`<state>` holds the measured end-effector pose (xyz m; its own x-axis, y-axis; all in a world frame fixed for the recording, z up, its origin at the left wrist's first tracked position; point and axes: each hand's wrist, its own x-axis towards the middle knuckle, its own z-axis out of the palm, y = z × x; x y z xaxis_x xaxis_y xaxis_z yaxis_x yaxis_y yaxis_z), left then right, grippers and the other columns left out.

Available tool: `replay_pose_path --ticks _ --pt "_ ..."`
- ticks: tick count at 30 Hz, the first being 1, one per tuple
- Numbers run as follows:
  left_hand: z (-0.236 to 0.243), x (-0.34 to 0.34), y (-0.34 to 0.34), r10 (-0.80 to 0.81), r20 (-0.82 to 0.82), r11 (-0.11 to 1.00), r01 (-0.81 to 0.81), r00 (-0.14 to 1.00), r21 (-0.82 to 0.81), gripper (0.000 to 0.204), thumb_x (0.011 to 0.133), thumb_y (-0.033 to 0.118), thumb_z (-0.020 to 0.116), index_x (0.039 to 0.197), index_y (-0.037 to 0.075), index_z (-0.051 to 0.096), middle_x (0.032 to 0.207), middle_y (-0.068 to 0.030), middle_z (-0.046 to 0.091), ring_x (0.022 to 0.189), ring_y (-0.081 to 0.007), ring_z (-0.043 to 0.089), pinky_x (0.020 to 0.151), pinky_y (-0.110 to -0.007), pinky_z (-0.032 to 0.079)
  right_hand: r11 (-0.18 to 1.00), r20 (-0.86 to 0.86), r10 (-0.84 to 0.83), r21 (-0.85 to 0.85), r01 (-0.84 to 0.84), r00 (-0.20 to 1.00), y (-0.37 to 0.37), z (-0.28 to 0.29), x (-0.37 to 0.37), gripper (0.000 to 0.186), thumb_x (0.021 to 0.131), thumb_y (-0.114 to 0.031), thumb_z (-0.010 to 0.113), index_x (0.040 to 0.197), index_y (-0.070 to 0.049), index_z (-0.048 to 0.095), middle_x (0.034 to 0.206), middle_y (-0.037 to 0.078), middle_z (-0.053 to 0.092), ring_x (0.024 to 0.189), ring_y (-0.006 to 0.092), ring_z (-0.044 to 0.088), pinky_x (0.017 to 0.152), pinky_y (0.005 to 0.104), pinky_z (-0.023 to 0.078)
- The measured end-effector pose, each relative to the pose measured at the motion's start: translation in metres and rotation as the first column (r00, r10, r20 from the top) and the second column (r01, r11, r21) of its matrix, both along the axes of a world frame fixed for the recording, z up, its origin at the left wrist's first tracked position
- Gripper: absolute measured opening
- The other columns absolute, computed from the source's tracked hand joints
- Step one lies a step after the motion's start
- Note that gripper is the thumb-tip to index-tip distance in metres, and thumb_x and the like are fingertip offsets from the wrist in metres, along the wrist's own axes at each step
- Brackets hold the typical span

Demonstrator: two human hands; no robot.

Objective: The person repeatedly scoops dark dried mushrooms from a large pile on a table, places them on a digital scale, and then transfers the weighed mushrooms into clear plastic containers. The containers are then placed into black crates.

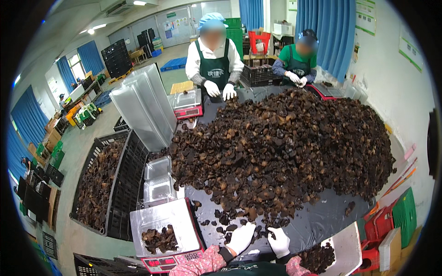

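Note:
A big heap of dark brown dried wood ear mushrooms (285, 142) covers most of the table. At its near edge, among loose pieces on the dark plastic sheet, are both of my white-gloved hands. My left hand (241, 238) has its fingers bent together, and what they hold is hidden. Just to its right, my right hand (279, 243) is curled, with a dark mushroom piece at its fingertips. Left of my hands, a red-based scale (172, 261) bears an open clear plastic box (161, 216) with a small portion of mushrooms (159, 239) in it.
Clear boxes (157, 170) and a tall stack of clear plastic trays (142, 99) stand along the left edge. A black crate (122, 184) of mushrooms sits beyond. A white tub (347, 248) is at my right. Two co-workers (214, 64) (297, 60) work across the table.

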<state>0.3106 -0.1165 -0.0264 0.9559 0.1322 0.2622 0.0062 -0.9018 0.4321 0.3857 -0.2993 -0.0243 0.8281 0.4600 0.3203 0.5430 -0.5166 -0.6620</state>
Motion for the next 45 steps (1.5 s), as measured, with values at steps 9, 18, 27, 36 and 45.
replay_pose_path --ticks 9,18,27,36,45 --pt "0.022 0.007 0.006 -0.098 -0.048 0.995 0.097 0.994 -0.022 0.034 0.087 0.015 0.057 0.12 0.01 0.058 0.095 -0.0103 0.057 0.077 -0.0253 0.064 0.064 -0.036 0.053 0.992 0.028 0.078 -0.101 -0.074 0.997 -0.001 0.004 0.009 0.021 0.078 -0.015 0.073 0.099 -0.016 0.071 0.081 0.005 0.062 0.071 0.0238 0.064 0.062 0.0355 0.051" --pt "-0.007 0.007 0.003 -0.01 -0.085 0.998 0.015 0.996 0.063 0.019 0.088 0.014 0.053 0.105 0.007 0.059 0.091 -0.0105 0.058 0.082 -0.0261 0.064 0.067 -0.037 0.052 0.996 0.054 0.062 -0.074 -0.058 0.997 0.001 -0.002 0.001 0.015 0.075 -0.014 0.075 0.089 -0.014 0.068 0.083 0.005 0.064 0.074 0.0247 0.064 0.066 0.0354 0.051" --pt "0.017 0.008 0.01 0.097 0.205 0.893 0.006 0.974 -0.45 0.024 0.091 0.01 0.057 0.114 0.008 0.064 0.099 -0.0169 0.064 0.083 -0.0308 0.063 0.074 -0.037 0.052 0.969 -0.231 -0.001 0.241 0.058 0.973 0.001 0.007 0.01 0.008 0.08 -0.009 0.073 0.086 -0.007 0.068 0.082 0.006 0.066 0.072 0.0179 0.065 0.068 0.0295 0.051" --pt "0.129 -0.089 0.071 0.041 0.3 0.855 0.122 0.953 -0.504 0.047 0.083 0.004 0.066 0.129 0.003 0.057 0.111 -0.0121 0.066 0.105 -0.0313 0.063 0.094 -0.041 0.049 0.749 -0.751 0.515 0.629 0.21 0.412 0.045 0.041 0.02 0.006 0.088 -0.003 0.063 0.094 -0.001 0.063 0.077 0.006 0.064 0.067 0.0155 0.064 0.063 0.0283 0.051" --pt "0.158 -0.246 0.158 0.81 0.349 0.585 -0.616 0.472 -0.527 0.03 0.085 -0.01 0.056 0.113 -0.002 0.063 0.083 -0.0029 0.058 0.073 -0.0135 0.056 0.073 -0.029 0.047 0.622 -0.605 0.764 0.597 -0.507 0.225 0.198 0.139 -0.072 0.017 0.093 -0.009 0.065 0.108 -0.001 0.065 0.098 0.006 0.068 0.091 0.0128 0.064 0.079 0.0277 0.053"
